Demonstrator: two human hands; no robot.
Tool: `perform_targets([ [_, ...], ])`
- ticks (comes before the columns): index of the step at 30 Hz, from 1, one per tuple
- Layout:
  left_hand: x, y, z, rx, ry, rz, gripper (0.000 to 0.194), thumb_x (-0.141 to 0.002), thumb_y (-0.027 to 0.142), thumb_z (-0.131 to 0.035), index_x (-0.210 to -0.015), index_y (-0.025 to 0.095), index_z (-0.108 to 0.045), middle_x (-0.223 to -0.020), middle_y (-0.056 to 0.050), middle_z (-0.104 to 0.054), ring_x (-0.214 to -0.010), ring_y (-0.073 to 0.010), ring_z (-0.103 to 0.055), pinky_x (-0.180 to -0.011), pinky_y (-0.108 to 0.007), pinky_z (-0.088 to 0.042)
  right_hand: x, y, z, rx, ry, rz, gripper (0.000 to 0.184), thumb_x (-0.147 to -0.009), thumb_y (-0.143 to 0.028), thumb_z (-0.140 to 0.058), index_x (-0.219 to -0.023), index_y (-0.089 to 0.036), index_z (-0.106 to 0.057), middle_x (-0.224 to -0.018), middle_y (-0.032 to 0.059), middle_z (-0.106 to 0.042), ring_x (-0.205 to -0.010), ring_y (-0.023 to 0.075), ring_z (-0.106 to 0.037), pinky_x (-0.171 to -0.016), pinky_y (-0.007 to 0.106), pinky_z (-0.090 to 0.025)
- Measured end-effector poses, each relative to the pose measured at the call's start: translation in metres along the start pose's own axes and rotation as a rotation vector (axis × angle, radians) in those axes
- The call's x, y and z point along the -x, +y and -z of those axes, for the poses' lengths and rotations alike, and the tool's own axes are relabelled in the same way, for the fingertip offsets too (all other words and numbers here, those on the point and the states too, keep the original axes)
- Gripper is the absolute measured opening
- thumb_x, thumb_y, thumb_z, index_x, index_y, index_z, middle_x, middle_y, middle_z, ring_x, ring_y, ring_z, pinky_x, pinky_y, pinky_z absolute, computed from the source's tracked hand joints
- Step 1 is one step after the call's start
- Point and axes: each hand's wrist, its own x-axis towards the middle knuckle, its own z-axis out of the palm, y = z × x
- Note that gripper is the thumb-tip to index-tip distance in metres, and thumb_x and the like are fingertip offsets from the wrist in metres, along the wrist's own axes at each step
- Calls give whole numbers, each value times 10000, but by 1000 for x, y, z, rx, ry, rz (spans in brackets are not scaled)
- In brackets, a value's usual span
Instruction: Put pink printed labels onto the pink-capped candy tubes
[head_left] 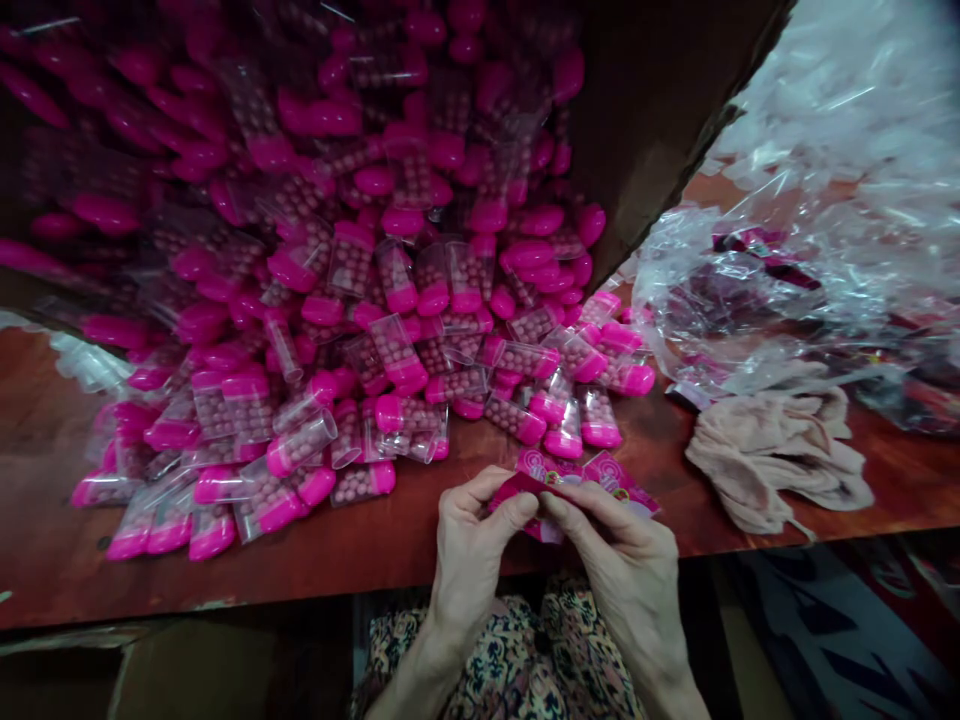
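We held our left hand (471, 535) and right hand (626, 555) close together over the near edge of the red-brown table (360, 550), and between them we had the dark pink card (517, 486). Our left thumb and fingers pinched it from one side, and our right thumb and fingers closed in at its other side, the two thumb tips nearly meeting; the right fingers' exact grip on it we could not tell. Just beyond and under our hands we had printed cards (628, 484) on the table, pink with pale swirls, partly hidden by our right hand.

Past those, we had a large heap of tubs (394, 345), clear with bright pink caps and small pinkish balls inside. The heap ran from inside the dark box (637, 130) out onto the table, with tubs lying at many angles, some leaning on others. To the right of our hands, well apart from them, we had a crumpled beige cloth (776, 455) near the table's edge. Behind it we had a crinkled clear bag (757, 300) with dark and pink pieces showing through. Below our hands we saw our patterned clothing (517, 660)
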Motion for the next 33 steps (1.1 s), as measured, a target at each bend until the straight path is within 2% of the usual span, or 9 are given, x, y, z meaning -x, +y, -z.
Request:
perform_targets([
  [3,-1,-5,0,50,84,-30,67,-730,209,-686,-694,177,-732,-659,11,-660,-622,-101,-549,-630,-214,-445,4,2,-6,17,-12,60,55,-756,-208,-672,-753,-203,-726,-610,-13,-644,-521,120,-597,-456,208,-509],
  [10,2,-4,8,-1,167,-29,107,-665,183,-721,-569,147,-690,-557,16,-597,-554,-97,-504,-565,-210,-412,10,3,-15,156,-49,306,103,-824,-121,-572,-778,-186,-638,-609,-18,-571,-550,110,-540,-491,211,-454],
  [13,3,-2,9,77,197,34,128,-608,165,-760,-531,135,-662,-521,36,-547,-513,-71,-452,-524,-193,-378,12,0,-20,189,-54,372,220,-848,-110,-522,-645,-185,-560,-541,-35,-473,-503,98,-458,-461,204,-400],
  [15,2,-1,10,156,204,96,145,-583,174,-780,-530,133,-652,-509,43,-539,-495,-60,-438,-516,-186,-371,12,-1,-21,203,-68,366,271,-859,-125,-509,-597,-186,-535,-523,-35,-461,-496,102,-446,-463,210,-397],
  [18,1,1,16,189,221,136,150,-558,204,-805,-587,133,-677,-548,25,-595,-519,-71,-477,-551,-196,-397,11,0,-21,173,-127,276,162,-865,-176,-528,-743,-186,-633,-629,0,-606,-572,129,-552,-524,236,-466],
  [22,2,5,25,47,187,79,200,-682,297,-731,-588,131,-672,-554,12,-584,-554,-95,-479,-573,-220,-394,8,2,-20,119,-157,157,126,-852,-225,-570,-795,-184,-674,-652,2,-641,-572,134,-580,-523,237,-486],
  [27,6,4,33,-102,189,-36,230,-779,299,-644,-615,139,-665,-570,19,-541,-600,-107,-465,-602,-227,-387,6,-1,-24,152,-139,242,116,-837,-177,-581,-763,-172,-671,-644,5,-625,-587,133,-580,-548,240,-494],
  [31,6,2,34,-36,252,-19,210,-761,322,-663,-646,147,-686,-577,20,-574,-573,-100,-466,-596,-223,-397,8,-3,-29,165,-151,229,73,-813,-195,-625,-855,-169,-678,-708,17,-663,-638,140,-615,-587,238,-509],
  [33,6,2,35,-19,274,-29,260,-761,355,-657,-608,145,-678,-555,17,-574,-546,-98,-457,-570,-220,-393,9,-5,-30,151,-185,203,71,-826,-196,-611,-827,-167,-676,-675,7,-651,-603,125,-601,-558,218,-492],
])
